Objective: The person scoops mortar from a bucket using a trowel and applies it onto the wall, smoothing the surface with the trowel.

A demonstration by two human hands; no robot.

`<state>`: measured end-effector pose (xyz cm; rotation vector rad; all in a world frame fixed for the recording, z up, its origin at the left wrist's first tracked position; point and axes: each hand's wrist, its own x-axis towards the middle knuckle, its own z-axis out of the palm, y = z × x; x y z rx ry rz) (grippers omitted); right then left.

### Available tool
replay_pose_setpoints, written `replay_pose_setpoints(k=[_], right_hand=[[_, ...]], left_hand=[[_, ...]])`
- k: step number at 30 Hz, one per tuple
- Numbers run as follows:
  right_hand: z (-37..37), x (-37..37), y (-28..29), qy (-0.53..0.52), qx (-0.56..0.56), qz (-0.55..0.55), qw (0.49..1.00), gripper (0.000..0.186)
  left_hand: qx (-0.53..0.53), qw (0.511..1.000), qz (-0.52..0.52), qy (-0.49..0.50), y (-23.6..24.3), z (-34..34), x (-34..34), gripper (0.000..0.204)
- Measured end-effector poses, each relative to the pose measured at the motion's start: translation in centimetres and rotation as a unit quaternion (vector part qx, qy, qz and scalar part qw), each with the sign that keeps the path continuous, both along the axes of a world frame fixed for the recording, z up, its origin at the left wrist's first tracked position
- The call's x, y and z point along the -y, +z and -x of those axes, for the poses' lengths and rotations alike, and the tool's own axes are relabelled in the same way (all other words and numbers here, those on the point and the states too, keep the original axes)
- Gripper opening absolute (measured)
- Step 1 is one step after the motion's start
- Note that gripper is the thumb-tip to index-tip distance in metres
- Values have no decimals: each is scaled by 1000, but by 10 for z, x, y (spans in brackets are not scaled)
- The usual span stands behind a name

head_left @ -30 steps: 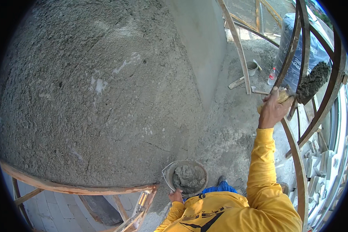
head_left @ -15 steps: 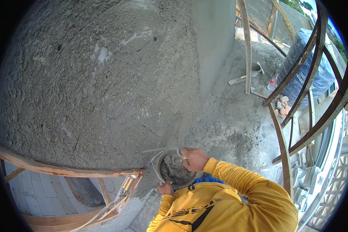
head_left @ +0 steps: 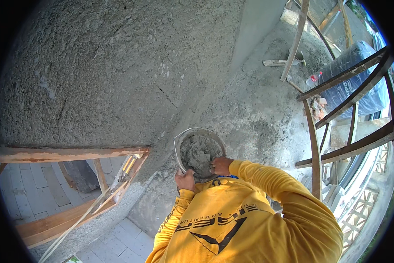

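Observation:
In front of my body is a round bucket [head_left: 223, 142] with a pale rim and wire handle. Wet grey mortar [head_left: 196, 147] fills much of it. My left hand [head_left: 186, 180] is closed on the near-left rim, where the handle comes down. Over the near-right side, my right hand [head_left: 222, 166] is closed around a trowel [head_left: 204, 159], its grip hidden by my fingers. Most of the trowel's blade lies in the mortar. Beyond the bucket rises a rough grey wall [head_left: 109, 79] of coarse plaster.
At left, a wooden-framed opening [head_left: 70, 153] shows pale blocks below. Curved-looking timber poles [head_left: 316, 153] stand at right. Behind them are a plastic-wrapped bundle [head_left: 359, 83], a bottle [head_left: 313, 79], broken bricks [head_left: 318, 107] and a second bucket [head_left: 298, 57] beside a board [head_left: 274, 63].
My right hand has lowered the trowel from above the rim into the mortar. My left hand still grips the bucket. The whole view has shifted, with the bucket now higher in it.

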<state>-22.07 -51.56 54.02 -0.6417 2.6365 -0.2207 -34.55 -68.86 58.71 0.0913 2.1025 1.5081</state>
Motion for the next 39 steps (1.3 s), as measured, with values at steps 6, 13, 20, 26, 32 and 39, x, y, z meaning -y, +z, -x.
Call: replay_pose_setpoints(k=[6,13,20,26,32,39], right_hand=[[-15,10,93,-474,126,269,829,39],[-19,-10,99,-494,78,219,838,37],[-67,-26,145,-551,78,694,457,17],[-110,-60,267,-432,-288,829,207,38],[-124,-149,375,-599,-713,306,201,41],[37,-310,354,-633,-770,69,42,59]], left_hand=[[32,997,-56,42,-8,8,28,15],[0,1000,-20,5,-29,31,2,27],[35,998,-25,46,-13,35,-20,34],[51,998,3,48,-6,38,-19,34],[49,998,-5,40,-6,48,-1,28],[15,998,53,8,9,41,-13,15]])
